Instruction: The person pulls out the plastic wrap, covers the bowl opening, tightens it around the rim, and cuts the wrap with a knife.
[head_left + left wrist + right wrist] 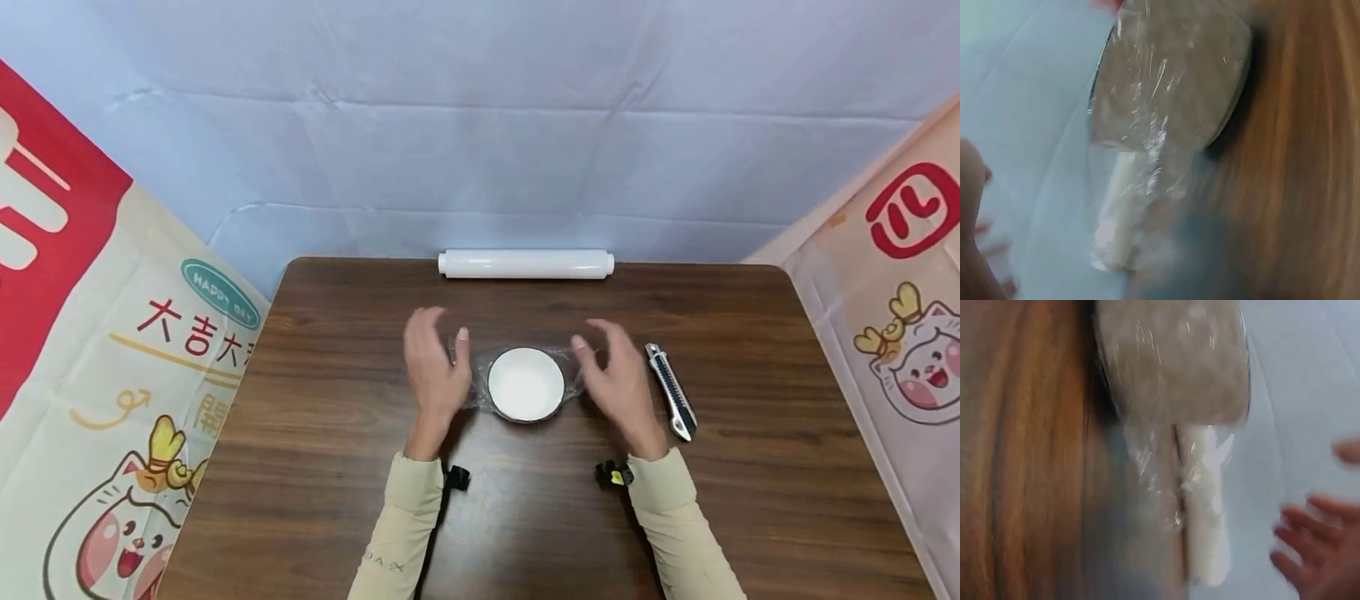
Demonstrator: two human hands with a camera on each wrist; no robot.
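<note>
A round white bowl with a dark rim sits near the middle of the table. Clear plastic wrap lies over it and sticks out on both sides. In the left wrist view the crinkled wrap hangs down past the bowl's side. My left hand is just left of the bowl, fingers loosely bent and holding nothing. To the right, my right hand is held the same way, thumb toward the bowl. Both wrist views are blurred, with the right hand at the edge of its own.
A long white roll lies along the far edge of the brown wooden table. Right of my right hand lies a black and silver utility knife. A pale cloth wall rises behind the table, with printed cloths at both sides.
</note>
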